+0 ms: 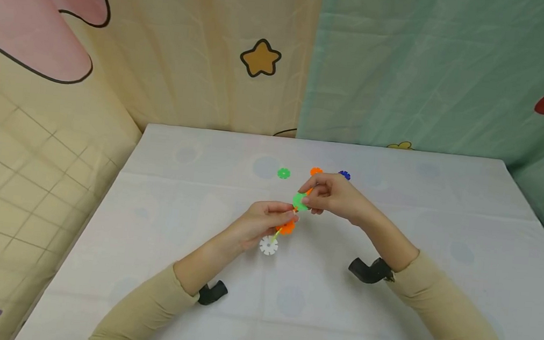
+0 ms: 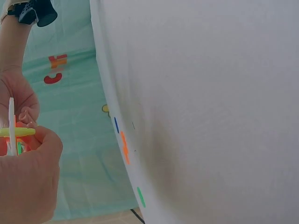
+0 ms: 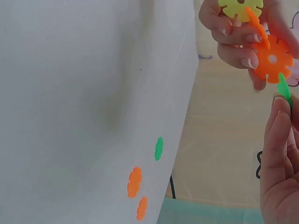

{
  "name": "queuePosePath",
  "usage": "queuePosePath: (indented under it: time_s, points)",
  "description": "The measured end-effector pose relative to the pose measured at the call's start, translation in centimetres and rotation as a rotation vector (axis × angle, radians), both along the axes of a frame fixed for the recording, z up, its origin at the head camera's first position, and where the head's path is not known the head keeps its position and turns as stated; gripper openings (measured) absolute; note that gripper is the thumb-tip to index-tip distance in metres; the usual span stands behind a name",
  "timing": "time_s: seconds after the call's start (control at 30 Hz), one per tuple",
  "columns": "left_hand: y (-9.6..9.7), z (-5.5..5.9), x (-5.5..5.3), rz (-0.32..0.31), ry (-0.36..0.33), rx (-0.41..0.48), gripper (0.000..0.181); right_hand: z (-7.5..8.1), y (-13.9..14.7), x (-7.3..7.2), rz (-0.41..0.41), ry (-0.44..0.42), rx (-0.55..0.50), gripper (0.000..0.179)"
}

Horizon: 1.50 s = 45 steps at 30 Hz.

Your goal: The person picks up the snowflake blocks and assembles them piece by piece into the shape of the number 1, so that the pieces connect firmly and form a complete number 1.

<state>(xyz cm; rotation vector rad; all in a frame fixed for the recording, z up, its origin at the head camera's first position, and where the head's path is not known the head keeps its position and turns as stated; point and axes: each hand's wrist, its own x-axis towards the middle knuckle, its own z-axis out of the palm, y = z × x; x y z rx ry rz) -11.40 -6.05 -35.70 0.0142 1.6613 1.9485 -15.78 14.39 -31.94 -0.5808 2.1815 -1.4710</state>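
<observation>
My left hand (image 1: 267,221) grips a chain of joined notched plastic discs. A white disc (image 1: 268,245) hangs at its near end. In the right wrist view a yellow disc (image 3: 240,8) and orange discs (image 3: 273,59) show between the left fingers. My right hand (image 1: 335,197) pinches a green disc (image 1: 300,201) between thumb and fingers. The green disc's edge (image 3: 283,86) meets the rim of the orange disc at the chain's far end. In the left wrist view the white disc stands edge-on, crossed by the yellow disc (image 2: 21,132).
Loose discs lie toward the table's back: a green one (image 1: 283,173), an orange one (image 1: 316,171) and a blue one (image 1: 344,175). Another orange disc (image 3: 134,182) is partly hidden behind the right hand in the head view. A white cloth (image 1: 288,322) covers the table; printed curtains (image 1: 204,50) hang behind.
</observation>
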Motion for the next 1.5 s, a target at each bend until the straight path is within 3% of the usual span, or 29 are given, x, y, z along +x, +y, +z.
queuePosePath:
  time_s: [0.27,0.43,0.7,1.0,1.5]
  points:
    - [0.8,0.2,0.0,0.043,0.049,-0.020,0.033,0.6,-0.2,-0.5,0.030,0.000,0.033,0.012]
    - [1.1,0.1,0.0,0.107,0.067,-0.067,0.032,0.4,-0.5,-0.3,0.005,0.003,0.020,0.012]
    - [1.4,0.0,-0.1,0.161,0.031,-0.072,0.029,-0.1,-0.6,0.2,-0.053,0.016,0.005,0.012]
    - [1.7,0.0,0.0,0.140,0.005,-0.005,0.034,-0.8,-0.2,0.2,-0.100,-0.031,-0.040,0.020]
    - [1.3,0.1,-0.3,0.088,-0.011,0.068,0.034,-1.0,0.7,0.0,-0.040,-0.115,-0.095,0.034]
